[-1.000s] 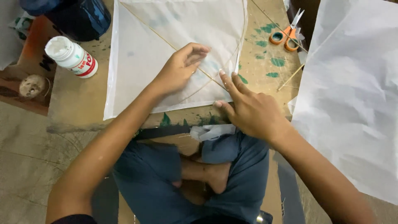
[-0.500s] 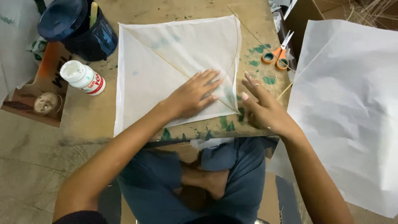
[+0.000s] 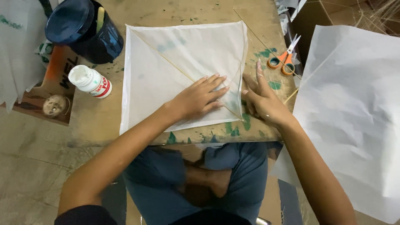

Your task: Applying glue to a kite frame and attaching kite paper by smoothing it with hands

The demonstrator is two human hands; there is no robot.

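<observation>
One kite [image 3: 175, 75], one scissors [image 3: 283, 62], one glue bottle [image 3: 89, 81], one dark jar [image 3: 85, 29], two hands: left hand [image 3: 198, 98], right hand [image 3: 262, 100].

Right paper sheet [image 3: 354, 116] edge-cropped

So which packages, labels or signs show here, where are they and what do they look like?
White glue bottle: lying left of the paper kite, red label band.
Board: at the table's left edge, orange and brown with dark lettering.
Dark round container: top left, no label visible.

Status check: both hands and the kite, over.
Left hand flat on white kite. Right hand pressing its right edge. Scissors lie apart, nothing blocking.
</observation>
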